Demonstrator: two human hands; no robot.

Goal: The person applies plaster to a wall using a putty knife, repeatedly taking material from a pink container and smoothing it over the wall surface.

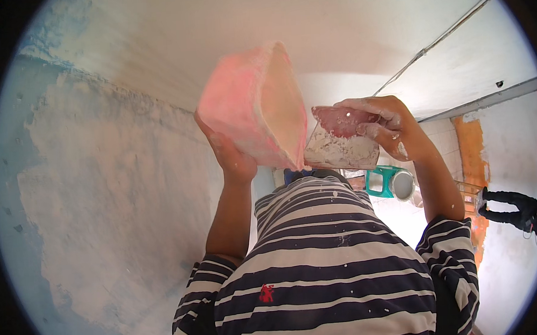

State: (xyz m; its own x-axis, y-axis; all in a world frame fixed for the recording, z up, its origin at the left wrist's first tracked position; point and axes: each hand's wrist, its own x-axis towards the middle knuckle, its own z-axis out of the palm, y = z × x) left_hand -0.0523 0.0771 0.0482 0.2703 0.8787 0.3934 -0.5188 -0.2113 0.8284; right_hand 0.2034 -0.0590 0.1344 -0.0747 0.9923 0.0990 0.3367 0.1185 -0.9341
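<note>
My left hand [232,157] grips a soft-sided pink container [236,109] from its left and underside; its pale, powder-coated inside faces right. My right hand [392,126] is closed on a wide scraper [340,152] with a dark red handle part, smeared with off-white paste. The scraper is held just right of the container, its left edge close to the rim; whether they touch I cannot tell. White flecks spot my fingers and striped shirt.
A patchy white and pale-blue wall [103,222] is at left, a ceiling [310,34] with a cable above. Below at right are a teal stool [377,181], a white bucket [403,187] and an orange-patched wall [472,146]. A person in dark clothes [516,210] is at far right.
</note>
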